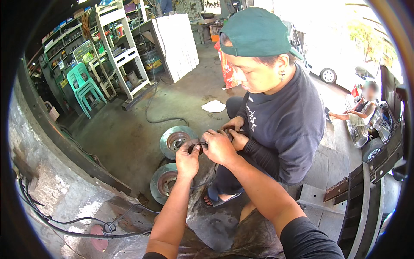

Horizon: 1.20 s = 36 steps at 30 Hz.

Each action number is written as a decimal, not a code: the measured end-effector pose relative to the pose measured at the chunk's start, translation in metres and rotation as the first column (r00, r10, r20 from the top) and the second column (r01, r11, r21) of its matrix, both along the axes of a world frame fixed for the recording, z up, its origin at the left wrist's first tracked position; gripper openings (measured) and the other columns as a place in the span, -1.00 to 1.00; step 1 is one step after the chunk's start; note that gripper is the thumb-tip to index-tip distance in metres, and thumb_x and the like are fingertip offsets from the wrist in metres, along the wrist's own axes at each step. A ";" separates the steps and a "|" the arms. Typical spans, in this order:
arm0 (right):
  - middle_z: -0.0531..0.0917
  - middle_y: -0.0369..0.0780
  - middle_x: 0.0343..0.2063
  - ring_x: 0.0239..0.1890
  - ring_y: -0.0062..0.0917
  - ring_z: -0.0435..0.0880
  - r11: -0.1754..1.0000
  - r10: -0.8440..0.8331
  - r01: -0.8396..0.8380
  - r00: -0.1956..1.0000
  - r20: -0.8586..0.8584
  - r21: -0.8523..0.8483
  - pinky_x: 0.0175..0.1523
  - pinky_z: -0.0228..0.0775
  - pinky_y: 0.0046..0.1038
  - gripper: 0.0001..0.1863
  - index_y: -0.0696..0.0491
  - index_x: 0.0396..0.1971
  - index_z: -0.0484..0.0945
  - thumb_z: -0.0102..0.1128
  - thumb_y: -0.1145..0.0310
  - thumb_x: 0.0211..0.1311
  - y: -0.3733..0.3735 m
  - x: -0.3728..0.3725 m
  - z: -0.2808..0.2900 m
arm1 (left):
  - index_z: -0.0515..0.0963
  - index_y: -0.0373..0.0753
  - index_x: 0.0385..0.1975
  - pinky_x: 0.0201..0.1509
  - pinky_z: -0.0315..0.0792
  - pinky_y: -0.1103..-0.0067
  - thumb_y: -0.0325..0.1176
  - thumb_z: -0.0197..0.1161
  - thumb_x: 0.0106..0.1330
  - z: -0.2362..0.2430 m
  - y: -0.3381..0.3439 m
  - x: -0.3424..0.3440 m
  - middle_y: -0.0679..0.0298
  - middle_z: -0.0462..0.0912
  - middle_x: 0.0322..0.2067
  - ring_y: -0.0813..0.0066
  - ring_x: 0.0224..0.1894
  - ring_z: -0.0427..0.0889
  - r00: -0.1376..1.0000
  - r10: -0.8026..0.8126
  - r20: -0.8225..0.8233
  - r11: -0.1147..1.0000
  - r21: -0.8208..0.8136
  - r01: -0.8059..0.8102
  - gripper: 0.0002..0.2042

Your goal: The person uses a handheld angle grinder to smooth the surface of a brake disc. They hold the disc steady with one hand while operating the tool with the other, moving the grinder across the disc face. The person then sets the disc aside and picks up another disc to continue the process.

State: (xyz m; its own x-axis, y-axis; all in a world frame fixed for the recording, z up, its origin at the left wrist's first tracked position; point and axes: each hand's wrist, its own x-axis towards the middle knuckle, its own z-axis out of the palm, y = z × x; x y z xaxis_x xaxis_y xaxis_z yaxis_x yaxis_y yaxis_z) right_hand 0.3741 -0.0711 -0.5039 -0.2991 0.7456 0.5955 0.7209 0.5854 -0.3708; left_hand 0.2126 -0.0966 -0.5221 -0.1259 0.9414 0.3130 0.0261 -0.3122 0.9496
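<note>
My left hand [187,159] and my right hand [217,146] pinch a small dark flat piece [199,143] between their fingers, held at chest level of a co-worker [280,121] in a green cap, who crouches facing it. The co-worker's hands [236,134] are just beyond my right hand, closed around something dark that I cannot make out. Beyond and below my left hand two metal brake discs lie on the floor, the upper one [170,134] and the lower one [158,183], partly hidden by my forearm.
A curved concrete ledge [56,181] with cables [77,233] borders the left. Stacked green chairs [84,84], a white shelf rack [129,56] and a white cloth [213,105] are farther back. Steel beams [362,190] stand right; a seated person [362,110] and a car wheel [327,75] are behind.
</note>
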 end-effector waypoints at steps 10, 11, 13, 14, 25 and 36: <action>0.69 -0.08 -0.16 -0.10 -0.07 0.70 0.998 0.051 -0.052 0.998 -0.027 -0.042 0.08 0.46 -0.09 -0.61 0.09 0.02 0.67 0.41 0.36 0.17 -0.003 0.005 -0.001 | 0.69 -0.44 -0.01 0.04 0.66 0.52 -0.56 0.29 0.51 0.004 -0.005 -0.001 0.18 0.79 -0.13 0.50 -0.12 0.74 0.996 0.035 -0.080 0.997 -0.064 -0.040 -0.84; 0.69 -0.08 -0.16 -0.10 -0.07 0.70 0.998 0.059 -0.061 0.997 -0.057 -0.028 0.07 0.46 -0.08 -0.62 0.10 0.01 0.66 0.42 0.36 0.17 -0.005 0.004 0.001 | 0.69 -0.44 -0.01 0.04 0.65 0.53 -0.56 0.29 0.51 -0.001 -0.002 -0.003 0.18 0.79 -0.13 0.51 -0.12 0.74 0.998 0.029 -0.055 0.998 -0.060 -0.033 -0.84; 0.68 -0.07 -0.17 -0.09 -0.06 0.70 0.997 0.079 -0.080 0.990 -0.116 -0.002 0.07 0.46 -0.07 -0.63 0.11 -0.03 0.63 0.42 0.36 0.17 -0.009 0.002 0.002 | 0.69 -0.44 -0.01 0.05 0.64 0.53 -0.55 0.30 0.51 -0.009 0.001 -0.008 0.19 0.79 -0.14 0.51 -0.12 0.73 0.998 0.035 -0.044 0.998 -0.058 -0.037 -0.84; 0.68 -0.07 -0.16 -0.09 -0.06 0.70 0.995 0.101 -0.100 0.992 -0.075 0.025 0.07 0.46 -0.06 -0.62 0.11 -0.02 0.62 0.43 0.36 0.16 -0.005 0.005 -0.004 | 0.69 -0.44 -0.01 0.05 0.64 0.53 -0.55 0.30 0.50 -0.006 0.001 -0.005 0.19 0.79 -0.14 0.52 -0.11 0.72 0.998 0.037 -0.055 0.998 -0.057 -0.040 -0.84; 0.67 -0.07 -0.17 -0.08 -0.05 0.71 0.983 0.171 -0.170 0.985 -0.014 0.072 0.08 0.46 -0.03 -0.69 0.14 -0.14 0.56 0.42 0.39 0.17 0.006 0.006 -0.020 | 0.68 -0.46 0.01 0.01 0.62 0.53 -0.52 0.34 0.50 -0.003 -0.004 -0.002 0.19 0.77 -0.14 0.52 -0.14 0.71 0.998 0.032 -0.055 0.994 -0.104 -0.038 -0.82; 0.70 -0.08 -0.21 -0.09 -0.06 0.73 0.994 0.111 -0.111 0.994 0.001 0.021 0.04 0.47 -0.01 -0.75 0.13 -0.22 0.62 0.43 0.36 0.17 0.004 -0.001 -0.016 | 0.69 -0.44 0.00 0.02 0.59 0.55 -0.50 0.34 0.49 -0.002 -0.006 -0.008 0.22 0.78 -0.15 0.54 -0.13 0.70 0.995 0.020 -0.095 0.990 -0.140 -0.034 -0.81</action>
